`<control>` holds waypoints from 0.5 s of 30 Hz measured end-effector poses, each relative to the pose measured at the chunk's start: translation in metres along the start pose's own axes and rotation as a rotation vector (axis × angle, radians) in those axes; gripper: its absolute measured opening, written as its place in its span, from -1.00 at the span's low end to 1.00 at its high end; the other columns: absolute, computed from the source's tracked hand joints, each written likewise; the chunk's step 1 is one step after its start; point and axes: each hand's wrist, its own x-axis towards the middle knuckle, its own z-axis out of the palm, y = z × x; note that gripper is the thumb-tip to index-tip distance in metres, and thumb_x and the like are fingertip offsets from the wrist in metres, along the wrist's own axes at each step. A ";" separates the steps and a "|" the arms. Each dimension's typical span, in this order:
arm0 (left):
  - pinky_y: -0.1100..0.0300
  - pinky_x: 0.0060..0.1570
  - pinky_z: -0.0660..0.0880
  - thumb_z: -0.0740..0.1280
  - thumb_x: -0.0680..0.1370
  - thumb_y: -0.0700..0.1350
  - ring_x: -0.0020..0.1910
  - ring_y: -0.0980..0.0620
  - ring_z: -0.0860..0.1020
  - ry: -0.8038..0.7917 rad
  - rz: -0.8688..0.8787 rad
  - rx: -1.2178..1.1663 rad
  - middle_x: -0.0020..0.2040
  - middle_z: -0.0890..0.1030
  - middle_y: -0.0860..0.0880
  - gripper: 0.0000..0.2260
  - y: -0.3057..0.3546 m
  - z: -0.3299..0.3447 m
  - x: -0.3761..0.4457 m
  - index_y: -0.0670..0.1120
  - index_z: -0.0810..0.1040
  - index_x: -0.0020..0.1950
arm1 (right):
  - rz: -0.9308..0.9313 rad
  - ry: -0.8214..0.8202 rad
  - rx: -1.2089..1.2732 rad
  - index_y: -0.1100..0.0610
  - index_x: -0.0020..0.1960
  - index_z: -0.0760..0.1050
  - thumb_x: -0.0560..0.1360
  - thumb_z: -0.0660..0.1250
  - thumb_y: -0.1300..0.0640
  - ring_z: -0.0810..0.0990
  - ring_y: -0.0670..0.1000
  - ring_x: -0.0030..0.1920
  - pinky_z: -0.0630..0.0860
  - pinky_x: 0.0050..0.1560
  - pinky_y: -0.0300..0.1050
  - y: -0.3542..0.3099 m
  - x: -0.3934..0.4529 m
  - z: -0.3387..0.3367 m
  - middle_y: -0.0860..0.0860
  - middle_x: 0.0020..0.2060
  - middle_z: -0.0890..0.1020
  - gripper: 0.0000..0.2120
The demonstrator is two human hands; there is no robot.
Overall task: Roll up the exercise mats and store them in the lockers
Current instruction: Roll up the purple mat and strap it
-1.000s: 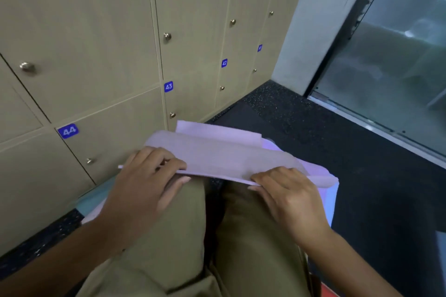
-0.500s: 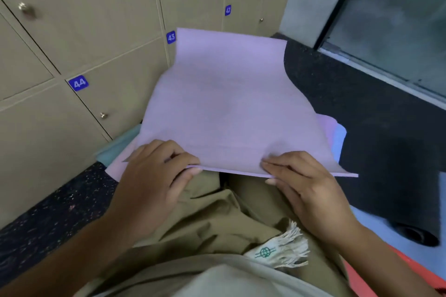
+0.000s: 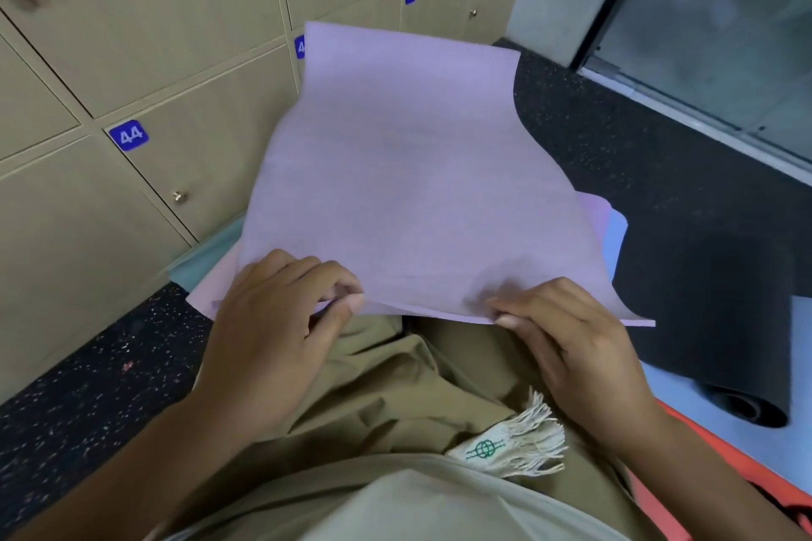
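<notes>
Beige lockers (image 3: pixel 145 57) with round metal knobs (image 3: pixel 179 196) and blue number plates (image 3: pixel 128 135) (44 and 42 readable) fill the wall beyond the left hand. Black speckled floor (image 3: pixel 615 136) runs rightward to a frosted glass door (image 3: pixel 725 26).

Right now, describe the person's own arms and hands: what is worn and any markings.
Both forearms are bare, with no sleeves in view. The left hand and the right hand wear no gloves, and no rings, watch or wristband show. The visible nails are short and unpainted. Nothing is marked on either hand or arm.
</notes>
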 end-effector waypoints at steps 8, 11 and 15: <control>0.18 -0.18 0.35 0.43 0.49 0.06 -0.17 0.12 0.50 -0.060 -0.206 -0.305 -0.30 0.58 0.19 -0.92 -0.011 0.001 0.027 0.12 0.59 -0.18 | 0.133 -0.020 0.097 0.12 0.05 0.68 0.63 0.27 0.05 0.64 -0.08 -0.05 0.52 0.04 -0.19 0.009 0.028 0.002 -0.10 -0.08 0.69 -0.76; 0.21 -0.10 0.38 0.42 0.50 0.03 -0.10 0.11 0.49 -0.072 -0.159 -0.277 -0.18 0.61 0.20 -0.94 -0.012 0.000 0.034 0.12 0.58 -0.15 | 0.123 -0.031 0.114 0.10 0.07 0.66 0.61 0.34 0.13 0.57 -0.06 -0.03 0.47 0.06 -0.24 0.015 0.034 0.004 -0.13 -0.07 0.61 -0.87; 0.19 -0.05 0.37 0.38 0.44 0.03 -0.07 0.15 0.49 -0.051 -0.072 -0.174 -0.14 0.57 0.18 -0.97 -0.012 0.001 0.038 0.15 0.56 -0.18 | -0.019 -0.047 0.051 0.15 -0.01 0.61 0.60 0.35 0.23 0.53 0.06 -0.06 0.47 0.04 -0.08 0.021 0.040 0.009 -0.05 -0.11 0.59 -0.93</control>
